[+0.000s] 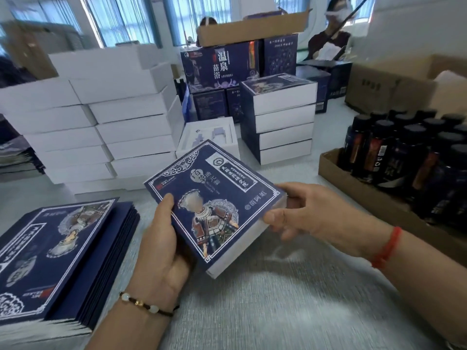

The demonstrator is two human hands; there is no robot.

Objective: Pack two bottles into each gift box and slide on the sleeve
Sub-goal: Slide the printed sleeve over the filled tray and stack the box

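Large dark blue printed cartons (217, 69) stacked at the far centre, an open brown cardboard box (252, 30) on top. Windows (121, 18) behind. Another brown carton (386, 84) far right.

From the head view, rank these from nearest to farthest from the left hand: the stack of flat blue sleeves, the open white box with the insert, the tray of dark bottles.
From the left hand:
1. Stack of flat blue sleeves, just to its left on the table.
2. Open white box, farther back, behind the sleeved box being held.
3. Tray of dark bottles, far over on the right side.
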